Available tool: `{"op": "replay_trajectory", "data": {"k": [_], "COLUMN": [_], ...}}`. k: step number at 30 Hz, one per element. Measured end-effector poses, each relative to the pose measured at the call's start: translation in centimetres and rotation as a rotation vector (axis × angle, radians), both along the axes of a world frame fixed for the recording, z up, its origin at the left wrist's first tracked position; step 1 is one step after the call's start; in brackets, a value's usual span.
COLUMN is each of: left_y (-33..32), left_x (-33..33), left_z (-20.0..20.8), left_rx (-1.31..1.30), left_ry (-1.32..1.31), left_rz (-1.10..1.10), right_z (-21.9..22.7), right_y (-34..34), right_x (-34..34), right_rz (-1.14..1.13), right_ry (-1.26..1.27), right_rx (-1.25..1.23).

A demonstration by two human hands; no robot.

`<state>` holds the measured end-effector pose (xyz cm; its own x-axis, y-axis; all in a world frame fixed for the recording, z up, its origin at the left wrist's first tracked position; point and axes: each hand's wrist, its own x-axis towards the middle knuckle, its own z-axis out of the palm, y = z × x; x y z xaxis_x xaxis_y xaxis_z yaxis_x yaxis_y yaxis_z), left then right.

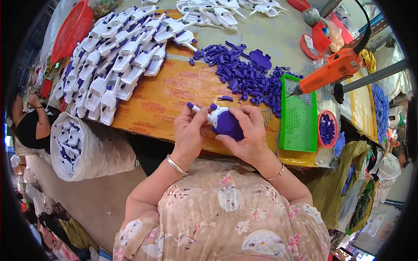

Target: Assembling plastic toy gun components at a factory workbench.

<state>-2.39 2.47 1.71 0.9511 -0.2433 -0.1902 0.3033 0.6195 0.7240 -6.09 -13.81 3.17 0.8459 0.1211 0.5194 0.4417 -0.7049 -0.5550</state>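
Observation:
Both hands hold one white-and-purple plastic piece [227,123] over the near edge of the table. It has a white stem with a purple tip and a broad, rounded purple part. My left hand [190,132] is closed around the white stem side, thumb on top. Fingers and thumb of my right hand [249,134] grip the purple part from the right. Just beyond the hands lies a small purple strip [226,98]. A heap of small purple parts [254,80] spreads farther off to the right, with a larger flat purple piece [260,59] among them.
White-and-purple pieces [126,56] are piled at left; more white ones [222,15] lie behind. A green tray [300,130] holds small metal bits. An orange electric screwdriver [328,71] hangs above it. A filled sack [93,152] stands at lower left, near another person's arm [41,117].

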Motion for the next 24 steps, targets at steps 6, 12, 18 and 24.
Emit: {"op": "replay_trajectory", "data": {"k": [6, 12, 18, 24], "left_y": [-0.2, -0.7, -0.6, 0.8], "left_x": [-0.3, -0.3, -0.5, -0.5], "left_z": [0.3, 0.7, 0.8, 1.2], "left_rx": [0.043, -0.086, -0.014, -0.109], "left_ry": [0.0, -0.057, 0.046, -0.01], "left_rz": [0.06, -0.051, -0.108, -0.144], "right_z": [0.0, 0.5, 0.2, 1.6], "right_y": [0.1, 0.5, 1.2, -1.1], "right_x": [0.4, 0.9, 0.6, -0.2], "right_rz": [0.032, 0.026, 0.063, 0.223], "right_ry": [0.001, -0.053, -0.15, 0.186], "right_rx": [0.066, 0.164, 0.101, 0.396]}}
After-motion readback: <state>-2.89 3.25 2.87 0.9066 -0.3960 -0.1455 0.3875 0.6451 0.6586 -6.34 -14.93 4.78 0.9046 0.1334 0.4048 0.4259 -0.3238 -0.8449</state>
